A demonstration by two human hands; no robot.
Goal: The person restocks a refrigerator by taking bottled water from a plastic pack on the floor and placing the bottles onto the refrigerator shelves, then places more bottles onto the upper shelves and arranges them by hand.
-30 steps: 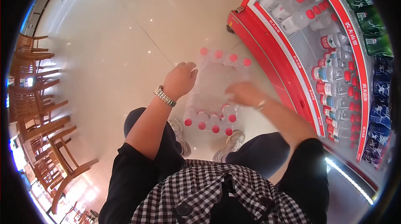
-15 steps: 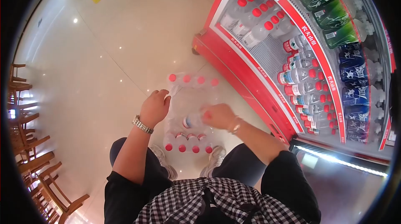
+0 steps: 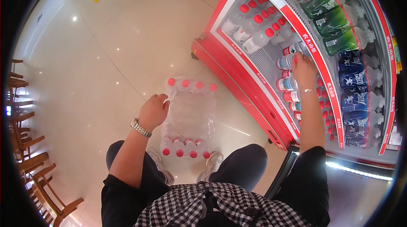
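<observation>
My right hand (image 3: pixel 304 72) is inside the fridge on the lower shelf, its fingers closed around the red-cap end of a clear water bottle (image 3: pixel 285 62). The bottle lies tilted sideways among other bottles. On the floor between my feet is a clear plastic-wrapped pack (image 3: pixel 213 121), with red-capped bottles (image 3: pixel 185 83) along its far edge and more bottles (image 3: pixel 179 152) along its near edge. At the pack's left edge, my left hand (image 3: pixel 154 110) has curled fingers at the loose plastic wrap (image 3: pixel 168 96), seemingly pinching it.
The red fridge (image 3: pixel 237 83) stands open on the right. Upright water bottles (image 3: pixel 254 40) fill the far end of its lower shelf; green-labelled bottles (image 3: pixel 337 23) and blue-labelled bottles (image 3: pixel 354 95) line the shelf above. Wooden chairs (image 3: pixel 51 193) stand at the left.
My right hand has carried a bottle from above the pack up and right into the fridge. The pack's middle now holds no loose bottle. My left hand has stayed at the wrap.
</observation>
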